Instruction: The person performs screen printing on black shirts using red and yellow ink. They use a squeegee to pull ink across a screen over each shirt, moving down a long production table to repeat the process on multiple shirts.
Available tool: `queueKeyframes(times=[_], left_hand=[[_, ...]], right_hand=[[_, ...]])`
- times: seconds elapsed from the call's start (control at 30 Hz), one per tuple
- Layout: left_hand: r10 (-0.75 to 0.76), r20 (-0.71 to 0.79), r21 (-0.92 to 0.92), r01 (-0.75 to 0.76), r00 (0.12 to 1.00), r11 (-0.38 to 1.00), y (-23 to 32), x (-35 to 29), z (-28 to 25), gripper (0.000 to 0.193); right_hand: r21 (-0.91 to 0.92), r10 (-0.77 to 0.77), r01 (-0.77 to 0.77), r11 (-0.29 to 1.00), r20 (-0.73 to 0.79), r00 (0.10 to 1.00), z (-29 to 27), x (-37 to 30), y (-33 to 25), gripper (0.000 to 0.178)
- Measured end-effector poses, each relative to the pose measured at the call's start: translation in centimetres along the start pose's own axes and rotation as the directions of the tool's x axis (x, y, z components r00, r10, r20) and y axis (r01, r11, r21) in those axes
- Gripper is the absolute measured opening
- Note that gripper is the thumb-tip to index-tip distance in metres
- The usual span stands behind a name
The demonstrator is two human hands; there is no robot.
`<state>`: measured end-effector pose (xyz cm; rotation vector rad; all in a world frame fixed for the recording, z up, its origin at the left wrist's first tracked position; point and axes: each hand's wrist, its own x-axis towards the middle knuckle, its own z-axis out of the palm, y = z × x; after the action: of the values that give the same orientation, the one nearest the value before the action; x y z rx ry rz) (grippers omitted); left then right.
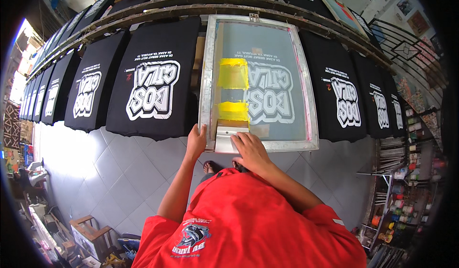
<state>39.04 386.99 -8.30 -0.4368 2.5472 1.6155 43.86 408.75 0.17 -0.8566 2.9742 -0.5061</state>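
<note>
A silk-screen frame (311, 100) with pale metal edges and grey-blue mesh lies over a black T-shirt, whose white lettering shows through. My left hand (196, 142) is closed on the frame's near left corner. Near the frame's front edge, my right hand (250, 148) grips a squeegee (229, 135) with a silvery metal body, fingers over its right end. Just beyond the squeegee, a thick band of yellow ink (233, 109) lies across the left part of the mesh. Farther up is a second yellow patch (233, 75). The squeegee's blade edge is hidden.
A black printed T-shirt (152, 43) lies left of the frame and another black shirt (325, 53) right of it, with several more along the row. Wooden rails (181, 7) run behind. Cluttered shelves (399, 210) stand at right. A wooden stool (91, 232) is at lower left.
</note>
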Motion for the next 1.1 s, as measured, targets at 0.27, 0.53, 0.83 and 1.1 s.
queueKeyframes(times=[0.27,0.53,0.83,1.1], left_hand=[[0.173,-0.097,0.029,-0.171,0.980,0.985,-1.7,0.2,0.6,0.046],[0.112,-0.019,-0.047,-0.112,0.994,0.993,-1.6,0.6,0.1,0.046],[0.112,0.007,-0.037,-0.112,0.994,0.993,-1.2,0.7,0.0,0.044],[0.072,0.068,-0.069,-0.068,0.995,0.995,-0.5,0.5,-0.4,0.044]], right_hand=[[-0.044,0.179,-0.174,0.984,0.151,0.972,-3.0,6.1,1.9,0.030],[-0.050,0.262,-0.259,0.965,0.074,0.962,-6.4,11.0,3.4,0.023],[-0.045,0.226,-0.226,0.973,-0.003,0.974,-4.6,10.0,3.0,0.018],[-0.023,0.249,-0.255,0.967,-0.151,0.957,-6.8,12.8,6.5,0.024]])
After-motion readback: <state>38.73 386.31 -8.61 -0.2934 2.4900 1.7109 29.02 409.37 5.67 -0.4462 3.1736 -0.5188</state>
